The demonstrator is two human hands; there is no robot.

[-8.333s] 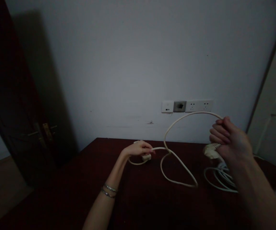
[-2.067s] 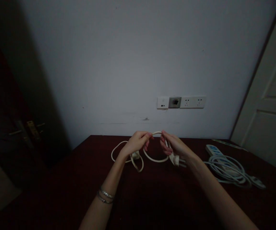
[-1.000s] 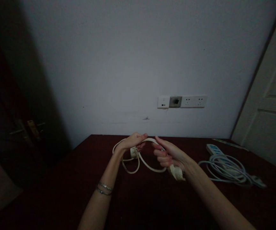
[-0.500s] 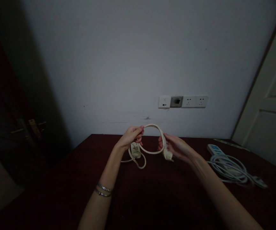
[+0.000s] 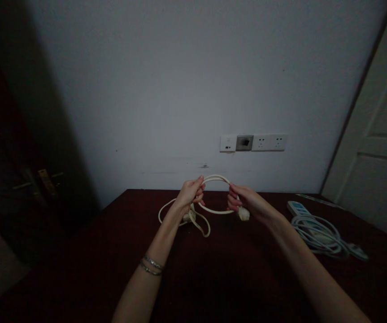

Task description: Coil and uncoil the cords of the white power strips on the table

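Observation:
Between my hands a cream power cord (image 5: 216, 211) is held up in a round loop above the dark red table. My left hand (image 5: 191, 193) pinches the loop's left side, thumb on top. On the right side, my right hand (image 5: 242, 198) is closed around the cord, and the cord's plug (image 5: 243, 214) sticks out below the fingers. More cord trails in loose curves under my left hand. There the cream socket block (image 5: 189, 217) lies on the table, mostly hidden behind my left wrist and the cord.
To the right, a white and blue power strip (image 5: 299, 209) lies with its grey-white cable (image 5: 324, 237) coiled over it. Wall sockets (image 5: 269, 142) are set in the wall behind the dark red table (image 5: 112, 251). A pale door (image 5: 381, 134) stands at the right.
My right hand has shifted slightly right and its fingers now wrap the cord more fully. The loop is wider and flatter, and the loose cord by the socket block has spread left.

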